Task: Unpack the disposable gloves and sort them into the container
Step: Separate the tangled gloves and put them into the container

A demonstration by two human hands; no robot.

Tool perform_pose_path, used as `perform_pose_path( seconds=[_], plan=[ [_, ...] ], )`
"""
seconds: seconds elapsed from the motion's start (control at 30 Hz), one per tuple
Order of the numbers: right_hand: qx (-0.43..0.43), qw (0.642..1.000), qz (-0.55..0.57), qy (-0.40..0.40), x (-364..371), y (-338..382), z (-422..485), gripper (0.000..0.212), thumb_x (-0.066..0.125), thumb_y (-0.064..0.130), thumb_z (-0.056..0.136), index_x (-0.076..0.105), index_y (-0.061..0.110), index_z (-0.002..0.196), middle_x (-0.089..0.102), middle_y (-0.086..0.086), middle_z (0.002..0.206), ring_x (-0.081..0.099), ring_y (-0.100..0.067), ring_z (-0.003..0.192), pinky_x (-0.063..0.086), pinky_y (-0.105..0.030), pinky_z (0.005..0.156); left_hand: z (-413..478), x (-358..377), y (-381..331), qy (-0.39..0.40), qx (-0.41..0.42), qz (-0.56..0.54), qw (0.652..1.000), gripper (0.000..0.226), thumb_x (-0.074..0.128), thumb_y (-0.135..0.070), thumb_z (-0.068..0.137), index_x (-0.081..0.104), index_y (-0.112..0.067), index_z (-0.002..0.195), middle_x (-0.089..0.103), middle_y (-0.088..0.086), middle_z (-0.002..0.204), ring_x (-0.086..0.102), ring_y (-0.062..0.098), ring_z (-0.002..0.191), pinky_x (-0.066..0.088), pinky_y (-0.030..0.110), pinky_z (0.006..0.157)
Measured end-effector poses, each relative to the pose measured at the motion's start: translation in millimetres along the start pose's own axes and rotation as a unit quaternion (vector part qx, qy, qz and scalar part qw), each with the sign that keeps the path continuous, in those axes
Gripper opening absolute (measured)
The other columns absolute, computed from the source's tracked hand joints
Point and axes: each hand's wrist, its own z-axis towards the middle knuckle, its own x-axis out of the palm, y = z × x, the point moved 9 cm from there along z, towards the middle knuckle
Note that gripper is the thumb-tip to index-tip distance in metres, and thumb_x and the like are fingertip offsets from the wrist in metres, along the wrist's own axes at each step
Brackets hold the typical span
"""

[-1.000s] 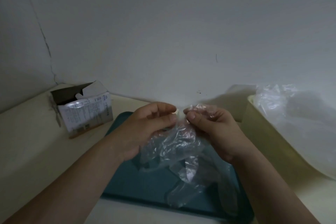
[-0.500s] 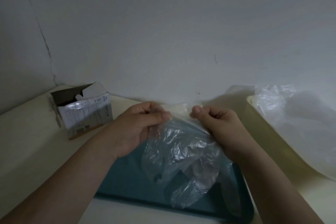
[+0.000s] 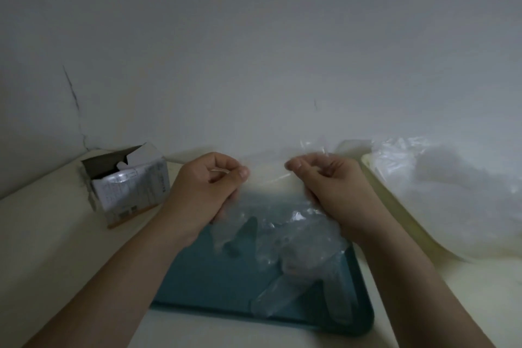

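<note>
L hand, R hand pinch glove vert., cuff up.

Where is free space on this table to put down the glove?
Bare table lies left of the teal tray, in front of the cardboard box. The tray's left half is bare. Its right half holds loose gloves; the container is full.

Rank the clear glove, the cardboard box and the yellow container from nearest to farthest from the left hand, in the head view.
1. clear glove: pinched in the left hand.
2. cardboard box: just to its left.
3. yellow container: at far right.
</note>
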Motion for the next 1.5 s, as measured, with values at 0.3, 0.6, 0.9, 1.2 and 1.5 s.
perform_pose_path(
  seconds=[0.3,0.6,0.9,1.2,1.5],
  plan=[
    [-0.090,0.971,-0.209,-0.073,-72.1,71.3,-25.8,0.015,0.069,0.033,0.097,0.078,0.021,0.092,0.069,-0.007,0.058,0.048,-0.002,0.036,0.035,-0.011,0.040,-22.4,97.8,10.8,0.194,0.097,0.255,0.942,0.015,0.065,-0.040,0.086,0.068,-0.027,0.079,0.069,-0.002,0.075,0.068,0.018,0.072,0.058,0.036,0.069],
    [0.002,0.955,-0.258,0.143,-83.2,31.1,-81.9,0.016,0.070,0.035,0.097,0.079,0.026,0.087,0.074,-0.005,0.074,0.067,-0.028,0.063,0.060,-0.045,0.064,-16.4,149.2,76.7,0.216,-0.068,0.290,0.930,0.024,0.071,-0.027,0.090,0.064,-0.022,0.068,0.065,-0.004,0.074,0.059,0.009,0.071,0.050,0.022,0.061],
    [-0.081,0.959,-0.168,0.211,-55.5,27.4,-100.3,0.017,0.069,0.038,0.095,0.079,0.024,0.094,0.073,0.006,0.108,0.068,-0.015,0.106,0.051,-0.042,0.100,-32.4,83.0,-12.6,0.205,-0.075,-0.092,0.972,0.020,0.055,-0.003,0.104,0.074,-0.009,0.104,0.076,0.009,0.099,0.071,0.019,0.088,0.059,0.032,0.077],
    [0.008,0.948,0.085,0.308,-8.1,18.3,-89.8,0.047,0.085,0.031,0.081,0.075,-0.001,0.114,0.067,-0.009,0.137,0.060,-0.027,0.132,0.047,-0.046,0.111,-52.2,75.4,-32.5,0.241,-0.116,-0.320,0.909,0.027,0.062,-0.003,0.096,0.075,-0.015,0.116,0.063,0.003,0.083,0.062,0.016,0.077,0.057,0.028,0.069],
    [-0.005,0.967,0.043,0.253,7.0,21.1,-85.4,0.023,0.074,0.014,0.093,0.076,0.001,0.111,0.074,-0.021,0.116,0.070,-0.038,0.113,0.054,-0.048,0.102,-53.4,77.6,-36.5,0.219,-0.069,-0.186,0.955,0.022,0.069,0.006,0.091,0.073,-0.007,0.108,0.072,0.012,0.096,0.069,0.027,0.089,0.059,0.037,0.078]
  ],
)
